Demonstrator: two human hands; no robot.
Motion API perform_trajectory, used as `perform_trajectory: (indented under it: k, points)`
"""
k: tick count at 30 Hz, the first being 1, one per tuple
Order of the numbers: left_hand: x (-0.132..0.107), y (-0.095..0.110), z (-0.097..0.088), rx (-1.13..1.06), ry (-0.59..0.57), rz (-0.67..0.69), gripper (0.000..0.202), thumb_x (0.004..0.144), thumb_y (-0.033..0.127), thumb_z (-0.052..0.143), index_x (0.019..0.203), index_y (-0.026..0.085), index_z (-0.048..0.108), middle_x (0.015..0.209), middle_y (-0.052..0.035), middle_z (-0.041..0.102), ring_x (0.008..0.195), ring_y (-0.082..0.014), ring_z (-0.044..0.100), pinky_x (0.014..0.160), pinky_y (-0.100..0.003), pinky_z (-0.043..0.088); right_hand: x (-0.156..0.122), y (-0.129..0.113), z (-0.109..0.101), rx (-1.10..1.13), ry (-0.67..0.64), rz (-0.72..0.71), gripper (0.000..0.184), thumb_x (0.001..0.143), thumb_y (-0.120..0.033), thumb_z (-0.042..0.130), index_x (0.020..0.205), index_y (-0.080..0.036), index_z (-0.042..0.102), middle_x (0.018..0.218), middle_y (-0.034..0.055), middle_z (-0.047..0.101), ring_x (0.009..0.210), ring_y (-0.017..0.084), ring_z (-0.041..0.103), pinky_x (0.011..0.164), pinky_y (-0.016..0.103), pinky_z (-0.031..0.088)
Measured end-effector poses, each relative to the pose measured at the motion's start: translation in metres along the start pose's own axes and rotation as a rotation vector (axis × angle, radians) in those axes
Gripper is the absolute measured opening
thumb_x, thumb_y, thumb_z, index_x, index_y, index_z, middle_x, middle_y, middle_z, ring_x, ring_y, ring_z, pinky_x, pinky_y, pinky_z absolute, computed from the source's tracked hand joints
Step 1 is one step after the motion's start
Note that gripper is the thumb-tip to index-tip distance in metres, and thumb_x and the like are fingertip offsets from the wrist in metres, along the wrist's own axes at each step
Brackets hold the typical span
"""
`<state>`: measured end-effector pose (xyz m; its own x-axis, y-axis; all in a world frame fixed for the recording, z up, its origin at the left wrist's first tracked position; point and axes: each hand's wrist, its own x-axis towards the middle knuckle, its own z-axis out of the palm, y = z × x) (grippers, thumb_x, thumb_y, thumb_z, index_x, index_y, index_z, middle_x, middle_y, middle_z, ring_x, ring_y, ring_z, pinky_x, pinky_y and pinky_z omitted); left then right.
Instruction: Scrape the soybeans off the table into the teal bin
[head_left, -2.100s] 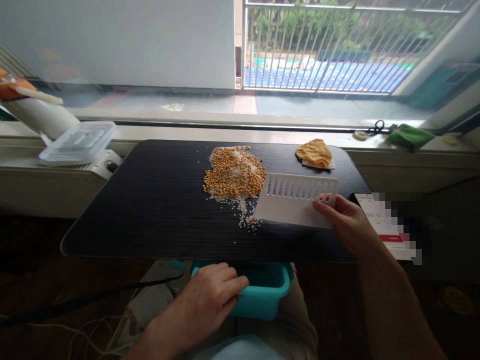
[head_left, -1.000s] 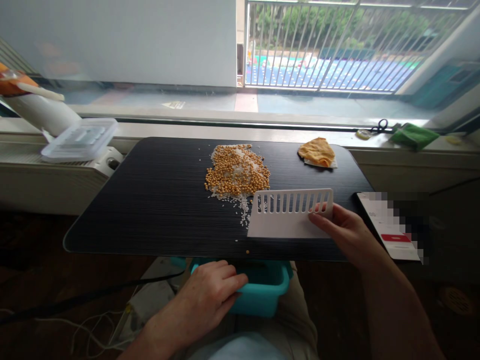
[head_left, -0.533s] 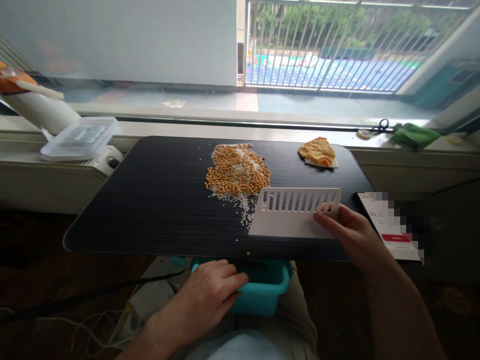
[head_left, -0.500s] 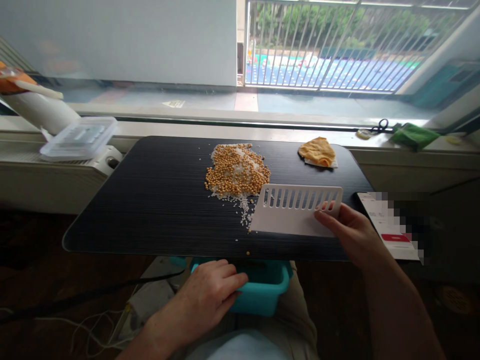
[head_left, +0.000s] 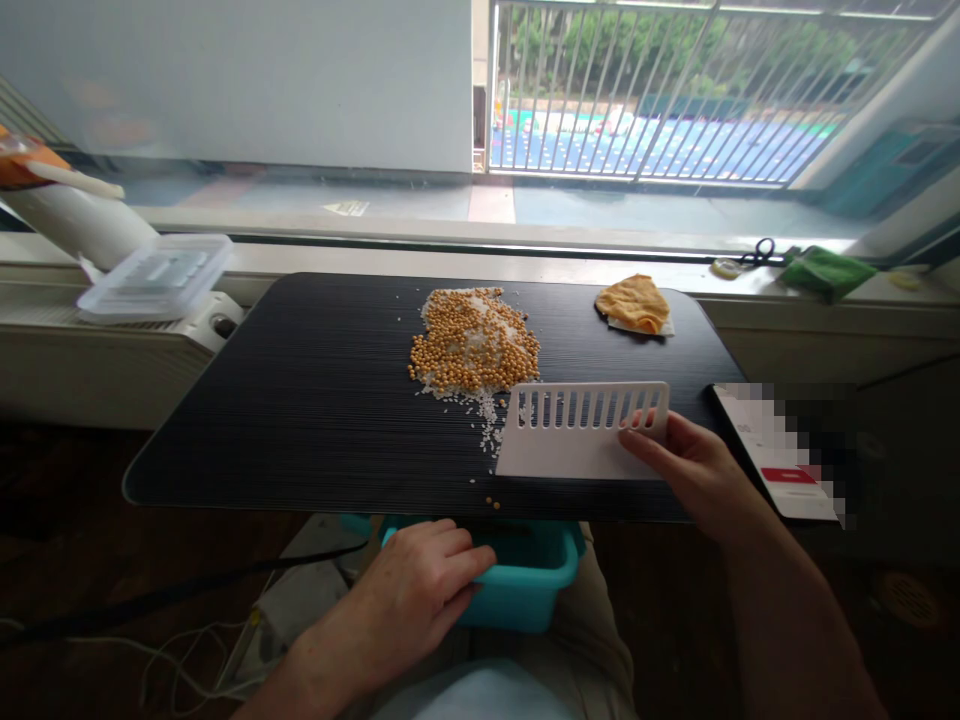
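Head view: right hand (head_left: 696, 462) pinches scraper (head_left: 566, 453), probably light, stiff, best held at one end; left hand (head_left: 431, 572) curls on tub (head_left: 517, 602), grip unclear

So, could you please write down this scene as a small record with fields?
Left hand: curled over the rim of the turquoise tub
Right hand: holds the white slotted scraper
Pile: yellow beans mixed with white rice, on the black table
Near table edge: two loose beans
Far right corner: orange cloth
Right side: phone, partly pixelated
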<state>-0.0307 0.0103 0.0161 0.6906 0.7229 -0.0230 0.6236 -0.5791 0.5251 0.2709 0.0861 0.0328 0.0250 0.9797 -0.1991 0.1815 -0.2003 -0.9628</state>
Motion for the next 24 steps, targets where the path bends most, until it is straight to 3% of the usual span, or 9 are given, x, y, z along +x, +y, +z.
perform_trajectory:
  k: [3, 7, 12, 19, 24]
  points:
    - [-0.001, -0.001, 0.000, 0.004, 0.017, 0.011, 0.016, 0.087, 0.006, 0.060, 0.096, 0.018, 0.062, 0.084, -0.0019, 0.063, 0.076, -0.0209, 0.058, 0.065, -0.031, 0.042, -0.003, -0.001, 0.002, -0.015, -0.111, 0.040, 0.030, 0.072, -0.047, 0.079, 0.086, -0.022, 0.072, 0.081, 0.0024, 0.072, 0.072, 0.019, 0.064, 0.065, 0.028, 0.053]
    - [-0.002, -0.001, 0.001, 0.002, 0.042, 0.028, 0.018, 0.086, 0.004, 0.060, 0.097, 0.017, 0.062, 0.084, -0.0024, 0.064, 0.075, -0.0212, 0.058, 0.066, -0.031, 0.043, -0.006, -0.003, 0.006, -0.019, -0.087, -0.014, 0.029, 0.073, -0.047, 0.079, 0.088, -0.023, 0.072, 0.083, 0.0024, 0.073, 0.074, 0.020, 0.066, 0.067, 0.029, 0.055]
    - [-0.004, -0.001, 0.001, 0.013, 0.040, -0.006, 0.016, 0.088, 0.007, 0.060, 0.099, 0.019, 0.063, 0.085, -0.0019, 0.062, 0.075, -0.0202, 0.058, 0.062, -0.029, 0.042, -0.009, -0.007, 0.014, -0.008, -0.207, -0.001, 0.030, 0.074, -0.048, 0.077, 0.089, -0.022, 0.073, 0.084, 0.0042, 0.075, 0.076, 0.023, 0.068, 0.068, 0.033, 0.057]
    - [-0.004, -0.001, 0.001, -0.010, 0.028, 0.003, 0.018, 0.087, 0.005, 0.061, 0.100, 0.018, 0.063, 0.085, -0.0020, 0.063, 0.077, -0.0218, 0.057, 0.065, -0.032, 0.041, -0.005, -0.001, 0.031, -0.028, -0.025, -0.088, 0.026, 0.077, -0.046, 0.074, 0.084, -0.022, 0.067, 0.077, 0.0009, 0.067, 0.068, 0.017, 0.060, 0.063, 0.028, 0.050]
    - [-0.004, -0.001, 0.001, -0.039, 0.009, -0.006, 0.018, 0.089, 0.004, 0.060, 0.100, 0.018, 0.063, 0.083, -0.0010, 0.062, 0.076, -0.0210, 0.056, 0.065, -0.032, 0.039, 0.011, -0.001, 0.016, -0.017, 0.288, -0.142, 0.024, 0.073, -0.043, 0.078, 0.079, -0.023, 0.065, 0.078, -0.0003, 0.062, 0.072, 0.016, 0.056, 0.067, 0.027, 0.048]
